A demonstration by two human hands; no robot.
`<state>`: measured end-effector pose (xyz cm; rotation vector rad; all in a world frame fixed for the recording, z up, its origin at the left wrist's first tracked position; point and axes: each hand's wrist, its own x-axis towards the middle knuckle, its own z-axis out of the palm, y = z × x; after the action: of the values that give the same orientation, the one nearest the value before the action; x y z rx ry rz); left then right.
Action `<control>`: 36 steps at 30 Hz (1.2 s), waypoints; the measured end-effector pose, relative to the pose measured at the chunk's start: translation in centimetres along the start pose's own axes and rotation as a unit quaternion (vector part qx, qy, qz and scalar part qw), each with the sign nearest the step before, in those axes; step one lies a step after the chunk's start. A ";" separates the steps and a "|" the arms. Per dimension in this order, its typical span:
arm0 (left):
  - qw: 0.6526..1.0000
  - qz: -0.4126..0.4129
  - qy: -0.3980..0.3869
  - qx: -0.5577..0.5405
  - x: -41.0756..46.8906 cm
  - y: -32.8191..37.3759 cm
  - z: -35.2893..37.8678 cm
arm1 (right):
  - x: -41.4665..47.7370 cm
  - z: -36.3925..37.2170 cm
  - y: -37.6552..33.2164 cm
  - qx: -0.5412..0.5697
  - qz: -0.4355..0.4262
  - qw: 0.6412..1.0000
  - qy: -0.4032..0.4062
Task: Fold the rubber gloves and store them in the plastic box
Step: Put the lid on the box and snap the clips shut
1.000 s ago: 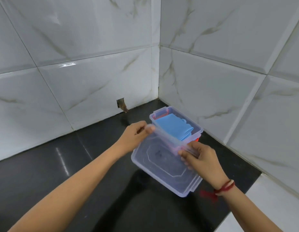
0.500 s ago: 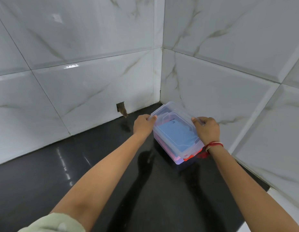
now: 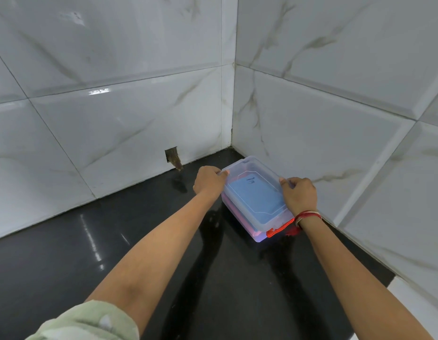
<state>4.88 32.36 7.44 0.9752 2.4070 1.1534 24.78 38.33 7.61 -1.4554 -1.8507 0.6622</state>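
Observation:
A clear plastic box (image 3: 258, 234) with a red latch (image 3: 279, 228) stands on the black counter in the corner. Its clear lid (image 3: 256, 168) lies on top of it. Folded blue rubber gloves (image 3: 254, 197) show through the lid, inside the box. My left hand (image 3: 209, 181) grips the lid's far left edge. My right hand (image 3: 299, 193), with a red thread on the wrist, grips the lid's right edge. Both hands press on the lid from opposite sides.
White marble-look tiled walls meet in a corner right behind the box. A small broken hole (image 3: 172, 158) sits low in the left wall. The glossy black counter (image 3: 115, 241) stretches left and toward me; a white surface (image 3: 414, 310) begins at the lower right.
One second ago the lid was held tilted beside the open box. It has since been brought over the box and laid on top, and both hands now hold its sides.

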 end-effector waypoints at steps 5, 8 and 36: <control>1.000 -0.002 0.004 0.003 0.2 -0.2 0.4 | -0.1 0.3 0.5 -0.008 0.010 1.000 -0.006; 1.000 -0.007 0.001 -0.003 0.3 -0.2 0.6 | 0.1 0.4 0.7 -0.008 0.018 1.000 -0.013; 0.897 -0.268 -0.158 -0.314 0.7 1.8 -0.3 | 0.4 1.2 0.1 -0.244 -0.106 0.962 -0.063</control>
<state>4.99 33.45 9.02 0.2350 1.6893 1.2897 23.88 38.76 6.87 -1.5035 -2.3452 0.1983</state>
